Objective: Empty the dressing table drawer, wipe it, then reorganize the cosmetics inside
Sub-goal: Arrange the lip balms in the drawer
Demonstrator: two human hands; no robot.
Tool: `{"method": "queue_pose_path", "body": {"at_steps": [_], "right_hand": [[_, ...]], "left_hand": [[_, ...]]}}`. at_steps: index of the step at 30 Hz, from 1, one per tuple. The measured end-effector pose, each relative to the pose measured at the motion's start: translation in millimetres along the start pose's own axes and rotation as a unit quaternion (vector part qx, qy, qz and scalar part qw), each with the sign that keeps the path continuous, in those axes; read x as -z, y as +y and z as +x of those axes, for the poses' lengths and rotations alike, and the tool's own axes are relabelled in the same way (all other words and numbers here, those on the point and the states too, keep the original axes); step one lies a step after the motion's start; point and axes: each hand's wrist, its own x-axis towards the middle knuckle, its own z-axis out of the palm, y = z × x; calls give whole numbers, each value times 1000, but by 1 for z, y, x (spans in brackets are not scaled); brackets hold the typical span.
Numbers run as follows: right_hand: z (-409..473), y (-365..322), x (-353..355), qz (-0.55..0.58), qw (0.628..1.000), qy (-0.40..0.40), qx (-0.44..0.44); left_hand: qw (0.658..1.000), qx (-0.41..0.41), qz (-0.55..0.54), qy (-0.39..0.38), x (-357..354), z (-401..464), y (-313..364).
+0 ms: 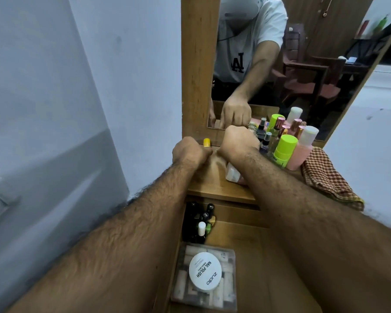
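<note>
Both our hands are up at the back of the tabletop (221,188) — left hand (191,152) curled beside a yellow bottle (206,142), right hand (237,141) curled too; we can't tell what either grips. Below, the open drawer (253,245) holds dark bottles (199,220) and a white-lidded tub (205,271) on a clear box (185,288).

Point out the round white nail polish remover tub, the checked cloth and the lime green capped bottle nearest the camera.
Round white nail polish remover tub (205,271): head view, centre of its printed lid.
Red and cream checked cloth (325,177): head view, middle of the folded fabric.
Lime green capped bottle (285,150): head view, side of its cap.
</note>
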Motion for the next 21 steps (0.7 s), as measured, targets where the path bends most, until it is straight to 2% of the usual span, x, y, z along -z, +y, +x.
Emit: {"method": "queue_pose_path", "body": {"at_steps": [15, 18, 21], "right_hand": [[-2, -7, -4, -70, 997, -9, -21], [-3, -7, -5, -44, 999, -9, -27], [-2, -5, 0, 34, 999, -9, -33]], "left_hand": [[1000, 9, -18, 1, 10, -4, -7], [999, 3, -32, -3, 11, -8, -7], [999, -10, -49, -3, 13, -13, -6]]}}
